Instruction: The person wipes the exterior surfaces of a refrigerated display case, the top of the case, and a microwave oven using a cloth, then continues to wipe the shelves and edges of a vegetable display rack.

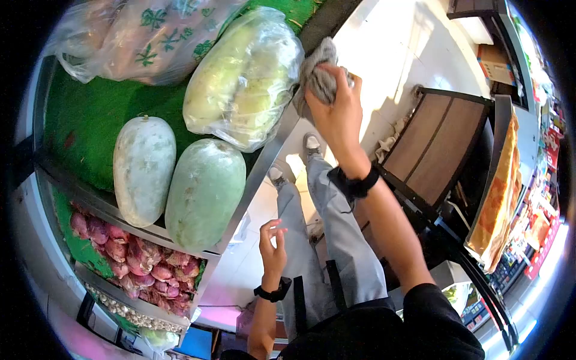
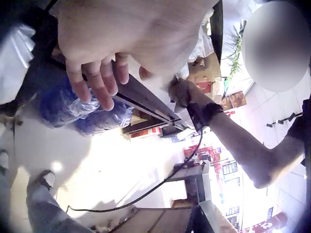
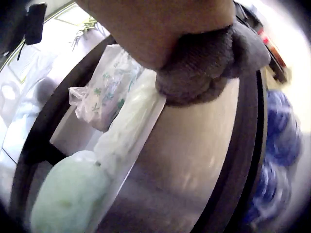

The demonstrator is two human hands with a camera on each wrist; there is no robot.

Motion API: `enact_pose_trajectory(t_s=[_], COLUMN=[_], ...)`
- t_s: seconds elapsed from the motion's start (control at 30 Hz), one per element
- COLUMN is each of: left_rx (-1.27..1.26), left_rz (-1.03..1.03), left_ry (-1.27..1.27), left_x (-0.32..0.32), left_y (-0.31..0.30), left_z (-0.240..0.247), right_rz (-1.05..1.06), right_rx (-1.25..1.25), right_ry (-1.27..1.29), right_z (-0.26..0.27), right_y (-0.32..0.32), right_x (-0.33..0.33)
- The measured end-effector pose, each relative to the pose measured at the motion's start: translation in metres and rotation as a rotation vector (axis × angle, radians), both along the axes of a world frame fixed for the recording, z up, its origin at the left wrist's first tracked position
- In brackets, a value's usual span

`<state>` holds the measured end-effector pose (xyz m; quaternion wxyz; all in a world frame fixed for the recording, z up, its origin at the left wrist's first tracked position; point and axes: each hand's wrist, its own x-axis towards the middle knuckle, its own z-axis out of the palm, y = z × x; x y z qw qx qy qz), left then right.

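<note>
My right hand (image 1: 339,114) grips a bunched grey cloth (image 1: 321,78) at the metal edge of the produce stand, beside a clear bag of pale green vegetables (image 1: 243,78). In the right wrist view the cloth (image 3: 199,73) is bunched under the hand, above a smooth metal surface (image 3: 184,145). Low over the legs, my left hand (image 1: 273,255) hangs in the air with nothing in it, its fingers loosely bent. The left wrist view shows that hand (image 2: 116,43) with its fingers apart.
Two large pale gourds (image 1: 144,171) lie on green matting, above a compartment of red onions (image 1: 144,264). A printed plastic bag (image 1: 162,42) lies at the top left. A brown panelled box (image 1: 435,144) stands to the right. Blue-wrapped bundles (image 2: 68,107) sit on the floor.
</note>
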<state>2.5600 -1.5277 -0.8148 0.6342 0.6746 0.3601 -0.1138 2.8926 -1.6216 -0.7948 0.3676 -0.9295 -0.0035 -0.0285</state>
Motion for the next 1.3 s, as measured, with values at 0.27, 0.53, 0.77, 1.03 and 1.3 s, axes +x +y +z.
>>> enact_pose_trajectory(t_s=[0.27,0.53,0.77,1.03,1.3], left_rx=[-0.027,-0.021,0.257,0.585,1.069], left_rz=[0.014,0.089,0.154,0.226,-0.084], left_ry=[-0.138,-0.190,-0.588,-0.542,-0.397], left_x=[0.009,0.008,0.019,-0.003,0.029], left_y=[0.013,0.018,0.073,0.101,0.122], left_z=[0.005,0.015,0.083,0.072,0.097], right_rz=[-0.216,-0.079,-0.098,-0.157,-0.046], right_rx=[-0.033,0.197,0.297,0.348,0.415], right_ry=[-0.101,0.238,-0.044,0.190,0.109], right_z=[-0.020,0.002,-0.026,-0.013,-0.037], right_y=[-0.029,0.059,0.016,0.103,0.055], right_x=[0.090,-0.130,-0.025,-0.237,-0.158])
